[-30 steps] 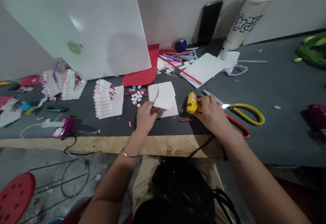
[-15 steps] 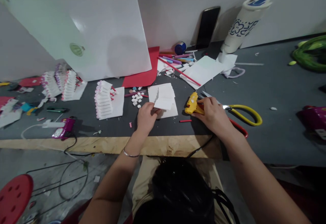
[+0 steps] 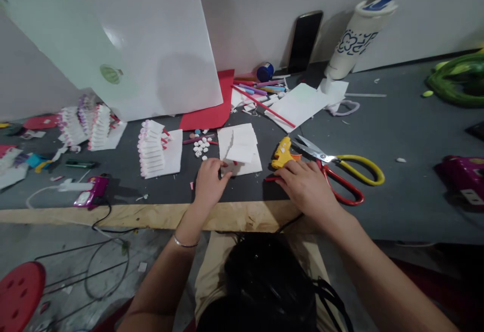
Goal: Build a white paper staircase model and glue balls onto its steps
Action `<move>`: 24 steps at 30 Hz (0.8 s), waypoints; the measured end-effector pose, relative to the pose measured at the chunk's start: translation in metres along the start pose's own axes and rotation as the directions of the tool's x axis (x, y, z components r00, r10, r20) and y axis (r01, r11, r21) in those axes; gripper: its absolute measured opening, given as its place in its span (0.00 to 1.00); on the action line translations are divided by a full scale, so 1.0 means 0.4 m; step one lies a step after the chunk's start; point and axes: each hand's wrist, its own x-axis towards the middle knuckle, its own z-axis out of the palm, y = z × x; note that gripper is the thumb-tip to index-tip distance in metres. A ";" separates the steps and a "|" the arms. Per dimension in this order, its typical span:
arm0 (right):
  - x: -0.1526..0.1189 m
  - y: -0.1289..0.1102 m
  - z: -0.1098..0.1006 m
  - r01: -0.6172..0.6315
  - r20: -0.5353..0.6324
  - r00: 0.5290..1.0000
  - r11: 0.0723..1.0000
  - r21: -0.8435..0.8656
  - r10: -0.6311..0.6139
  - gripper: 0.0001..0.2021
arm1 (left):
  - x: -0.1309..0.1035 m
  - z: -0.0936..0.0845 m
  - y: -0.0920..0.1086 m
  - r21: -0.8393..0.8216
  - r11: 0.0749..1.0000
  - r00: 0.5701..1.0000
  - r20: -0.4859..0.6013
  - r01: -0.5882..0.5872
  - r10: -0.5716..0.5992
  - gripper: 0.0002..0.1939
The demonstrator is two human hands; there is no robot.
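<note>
I have the left hand [image 3: 208, 182], fingers parted, just beside the white card [image 3: 242, 151] and the right hand [image 3: 309, 187] at the red stick [image 3: 269, 179] on the counter [image 3: 242, 191] by the yellow glue gun [image 3: 282, 153], its grasp impossible to tell from here.

one left hand [image 3: 208, 181] and one right hand [image 3: 308, 184] were at the near side, with one glue gun [image 3: 281, 154] and one pair of scissors [image 3: 328, 159]. one fan-shaped piece [image 3: 152, 149] lay left of the middle, at least three more farther left, and roughly a dozen white balls [image 3: 201, 141] beside it. the far side had one phone [image 3: 305, 42] and one bottle [image 3: 351, 42], while two purple boxes [image 3: 463, 173] sat left and right.
</note>
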 end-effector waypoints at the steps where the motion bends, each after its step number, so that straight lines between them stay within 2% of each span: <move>1: 0.006 -0.006 0.000 0.008 0.029 1.000 1.000 -0.024 -0.008 0.07 | -0.003 0.000 -0.001 0.039 0.999 0.999 0.033 -0.018 0.017 0.07; 5: 0.025 -0.024 -0.004 0.013 0.096 0.995 0.997 -0.077 -0.005 0.08 | -0.001 0.000 -0.011 0.161 0.984 0.994 0.090 -0.076 0.062 0.09; 7: 0.031 -0.029 -0.002 -0.002 0.102 0.995 0.999 -0.041 0.006 0.09 | 0.007 -0.003 -0.021 0.196 0.976 0.993 0.093 -0.094 0.076 0.09; 10: 0.043 -0.035 0.013 -0.071 0.070 0.996 0.981 0.182 0.059 0.08 | 0.020 -0.011 -0.040 0.218 0.971 0.993 0.095 -0.093 0.074 0.10; 13: 0.072 -0.043 0.034 -0.153 0.027 0.987 0.871 0.467 0.159 0.04 | 0.032 -0.017 -0.064 0.216 0.973 0.993 0.102 -0.087 0.066 0.11; 15: 0.102 -0.050 0.043 -0.225 0.038 0.968 0.797 0.561 0.247 0.03 | 0.038 -0.020 -0.079 0.194 0.977 0.992 0.105 -0.091 0.072 0.11; 17: 0.137 -0.058 0.047 -0.295 0.086 0.949 0.755 0.585 0.304 0.04 | 0.042 -0.023 -0.092 0.165 0.982 0.991 0.105 -0.096 0.080 0.12; 24: 0.220 -0.078 0.055 -0.369 0.161 0.927 0.742 0.559 0.339 0.06 | 0.049 -0.030 -0.113 0.130 0.986 0.988 0.125 -0.103 0.087 0.16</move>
